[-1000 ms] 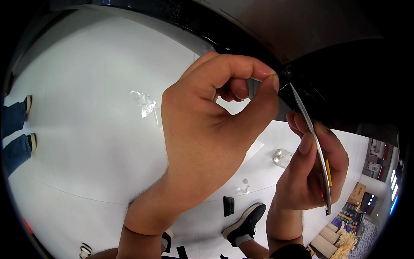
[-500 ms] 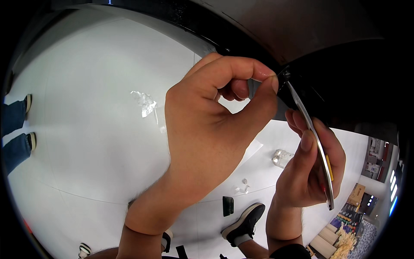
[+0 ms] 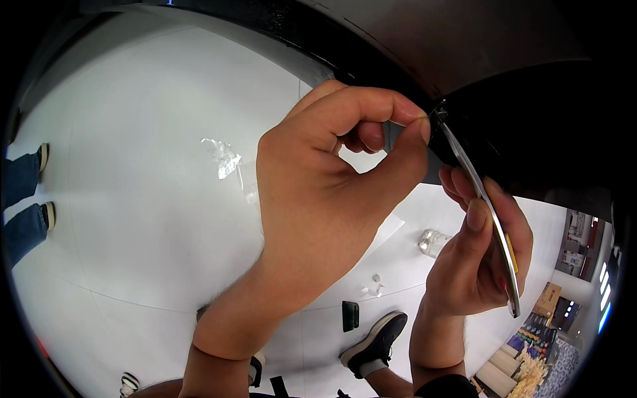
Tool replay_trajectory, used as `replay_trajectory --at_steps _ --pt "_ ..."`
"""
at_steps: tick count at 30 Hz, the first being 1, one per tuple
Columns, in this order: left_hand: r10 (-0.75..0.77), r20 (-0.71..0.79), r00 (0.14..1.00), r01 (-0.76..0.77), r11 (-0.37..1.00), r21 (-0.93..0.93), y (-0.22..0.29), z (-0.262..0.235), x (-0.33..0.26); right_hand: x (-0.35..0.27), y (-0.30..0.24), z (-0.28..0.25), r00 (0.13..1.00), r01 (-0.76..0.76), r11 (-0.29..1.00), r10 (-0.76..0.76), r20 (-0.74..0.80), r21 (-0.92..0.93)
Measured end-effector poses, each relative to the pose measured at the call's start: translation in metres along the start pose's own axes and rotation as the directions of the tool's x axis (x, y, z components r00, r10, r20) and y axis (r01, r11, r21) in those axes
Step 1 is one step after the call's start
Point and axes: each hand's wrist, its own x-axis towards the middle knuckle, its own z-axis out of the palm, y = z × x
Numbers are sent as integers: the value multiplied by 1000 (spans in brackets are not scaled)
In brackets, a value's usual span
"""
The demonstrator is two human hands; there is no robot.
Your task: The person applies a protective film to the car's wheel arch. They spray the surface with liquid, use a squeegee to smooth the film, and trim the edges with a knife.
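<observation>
My left hand (image 3: 325, 179) pinches thumb against forefinger at the lower edge of a dark glossy panel (image 3: 531, 126). A thin glossy piece of film (image 3: 438, 114) shows just beyond the pinch; most of it is hidden or too dark to make out. My right hand (image 3: 481, 252) grips a slim silver utility knife (image 3: 479, 182). It slants up and left, its tip beside the left fingertips at the panel's edge. A small yellow part (image 3: 511, 252) shows along the knife, near the right palm.
On the white floor (image 3: 146, 219) lie crumpled clear film (image 3: 224, 160), a clear jar (image 3: 432, 243), small clear scraps (image 3: 375, 286) and a black rectangular piece (image 3: 350, 316). My shoe (image 3: 378, 341) stands below. Another person's legs (image 3: 25, 199) are at far left; boxes (image 3: 549, 298) sit at far right.
The knife and my right hand have shifted very slightly, the handle's lower end moving up and right. My left hand stays almost in place, still pinching.
</observation>
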Motion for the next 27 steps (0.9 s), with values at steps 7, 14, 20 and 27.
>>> replay_trajectory --at_steps 7,14,20,27 --pt "17 -7 1000 -17 1000 9 -2 3 -2 0 0 0 1000 -17 999 17 -2 37" --pt "17 5 1000 -17 999 29 -3 5 -5 -1 4 0 1000 -2 999 2 -8 52" --pt "12 -35 999 -13 1000 -22 -4 8 -4 -4 13 1 997 -1 967 22 -78 255" --pt "64 -70 995 -62 997 39 -7 6 -5 -32 17 -26 1000 30 957 -27 -13 288"
